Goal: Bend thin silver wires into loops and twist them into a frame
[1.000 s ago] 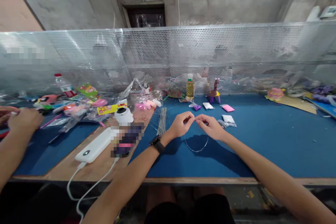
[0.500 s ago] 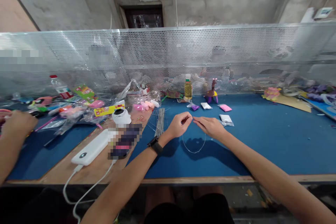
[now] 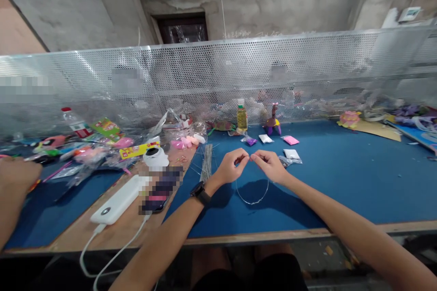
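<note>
Centre of frame: left hand [image 3: 229, 167] and right hand [image 3: 272, 165] each pinch an end of a thin wire loop [image 3: 251, 193], fingertips nearly meeting (loop hangs just above the blue table mat [image 3: 341, 177]). Wire bundle [image 3: 206, 168] lies just left.

A white power bank [image 3: 115, 200] is lying on the table [image 3: 341, 177], its cable trailing over the near edge. A yellow bottle [image 3: 241, 117] is standing beside a purple figurine [image 3: 272, 121]. A co-worker's hand [image 3: 17, 175] is working far left.
</note>
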Tool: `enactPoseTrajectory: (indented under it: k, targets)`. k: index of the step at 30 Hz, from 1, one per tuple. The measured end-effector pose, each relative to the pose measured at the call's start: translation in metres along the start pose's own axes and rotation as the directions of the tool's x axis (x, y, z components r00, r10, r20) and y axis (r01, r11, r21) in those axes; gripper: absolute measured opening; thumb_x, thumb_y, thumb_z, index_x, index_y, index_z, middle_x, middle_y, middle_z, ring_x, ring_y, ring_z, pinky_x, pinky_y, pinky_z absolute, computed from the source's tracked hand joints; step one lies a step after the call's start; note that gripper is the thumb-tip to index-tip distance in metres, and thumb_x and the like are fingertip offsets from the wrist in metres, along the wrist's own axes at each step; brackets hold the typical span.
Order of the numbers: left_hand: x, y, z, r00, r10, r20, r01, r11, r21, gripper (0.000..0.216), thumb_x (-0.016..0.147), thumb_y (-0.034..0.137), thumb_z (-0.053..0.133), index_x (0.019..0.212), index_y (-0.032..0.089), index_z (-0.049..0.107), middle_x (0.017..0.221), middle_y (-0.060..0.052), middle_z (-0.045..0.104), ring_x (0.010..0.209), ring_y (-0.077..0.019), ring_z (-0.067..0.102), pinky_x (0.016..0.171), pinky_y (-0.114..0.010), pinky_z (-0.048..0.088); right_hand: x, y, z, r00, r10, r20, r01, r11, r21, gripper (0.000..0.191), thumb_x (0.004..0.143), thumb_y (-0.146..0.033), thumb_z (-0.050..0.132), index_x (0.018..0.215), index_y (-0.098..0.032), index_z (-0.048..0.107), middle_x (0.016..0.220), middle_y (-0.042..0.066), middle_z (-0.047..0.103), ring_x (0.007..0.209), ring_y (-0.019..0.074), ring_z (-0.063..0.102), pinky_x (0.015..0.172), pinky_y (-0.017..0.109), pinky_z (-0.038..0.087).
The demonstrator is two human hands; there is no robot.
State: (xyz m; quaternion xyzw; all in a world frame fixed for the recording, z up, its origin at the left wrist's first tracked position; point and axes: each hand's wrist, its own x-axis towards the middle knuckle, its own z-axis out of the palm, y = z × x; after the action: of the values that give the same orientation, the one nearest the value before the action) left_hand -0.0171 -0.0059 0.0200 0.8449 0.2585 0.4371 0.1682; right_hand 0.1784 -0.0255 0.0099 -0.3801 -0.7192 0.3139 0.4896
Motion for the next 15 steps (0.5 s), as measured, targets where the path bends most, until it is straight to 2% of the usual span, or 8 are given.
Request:
enactPoseTrajectory:
  k: [3, 6, 11, 15]
  targets:
    - [0.0000, -0.0003, 0.0012, 1.000, 0.025, 0.011, -0.025, 1.000, 0.015, 0.025, 0.102, 0.029, 0.050, 0.084, 0.016, 0.061, 0.074, -0.001, 0.056, 0.065, -0.0125, 0.047, 0.062, -0.026, 0.035, 0.0041, 0.0032, 0.0002, 0.979, 0.176, 0.098, -0.197, 0.942, 0.272, 0.043, 0.087, -0.060, 0.065, 0.074, -0.019, 0.064, 0.049, -0.006, 0.042, 0.044, 0.0104, 0.035, 0.047, 0.026, 0.027]
    - [0.0001, -0.0008, 0.0010, 0.999, 0.046, 0.012, -0.046, 0.998, 0.036, 0.026, 0.103, 0.029, 0.050, 0.083, 0.017, 0.060, 0.074, -0.001, 0.056, 0.065, -0.0126, 0.047, 0.063, -0.026, 0.036, 0.0072, 0.0045, -0.0007, 0.940, 0.288, 0.182, -0.339, 0.842, 0.420, 0.042, 0.079, -0.059, 0.074, 0.072, -0.019, 0.063, 0.048, -0.007, 0.042, 0.044, 0.0100, 0.038, 0.047, 0.026, 0.028]
    - [0.0003, -0.0032, 0.0000, 0.998, 0.057, 0.018, -0.059, 0.996, 0.065, 0.028, 0.104, 0.030, 0.049, 0.082, 0.017, 0.058, 0.074, 0.000, 0.053, 0.066, -0.0124, 0.045, 0.064, -0.026, 0.036, 0.0093, 0.0032, -0.0007, 0.872, 0.412, 0.265, -0.489, 0.700, 0.519, 0.039, 0.075, -0.052, 0.079, 0.071, -0.019, 0.059, 0.050, -0.008, 0.041, 0.046, 0.0087, 0.038, 0.048, 0.024, 0.028]
    - [-0.0005, -0.0039, 0.0012, 0.998, 0.064, 0.022, -0.066, 0.995, 0.081, 0.027, 0.104, 0.031, 0.048, 0.084, 0.017, 0.060, 0.075, -0.001, 0.055, 0.067, -0.0132, 0.047, 0.065, -0.027, 0.037, 0.0112, 0.0047, -0.0021, 0.792, 0.493, 0.360, -0.607, 0.572, 0.551, 0.036, 0.075, -0.045, 0.077, 0.069, -0.019, 0.053, 0.052, -0.009, 0.036, 0.046, 0.0073, 0.031, 0.046, 0.023, 0.026]
